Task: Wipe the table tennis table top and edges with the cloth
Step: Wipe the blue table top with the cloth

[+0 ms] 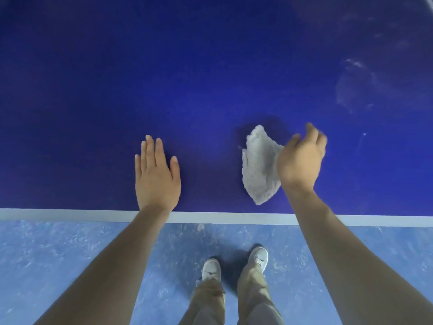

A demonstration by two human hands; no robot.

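A person's left hand (157, 174) lay flat, fingers straight, on the blue tabletop (210, 66) near its white edge line (210, 217), while the blurred right hand (301, 158) touched a crumpled grey cloth (259, 165).

Floor (70, 254): light blue, mottled with pale scuff marks, fills lower part of view. Two white shoes on floor, toes pointing forward, set close together but apart. Left shoe (211, 269) slightly behind right shoe (259, 258). Dark shadow on floor between and around shoes. Khaki trousers (251, 292) cover both legs down to shoe tops; fabric bunched in folds at ankles. Small pale speck (200, 227) on floor, ahead of left shoe.
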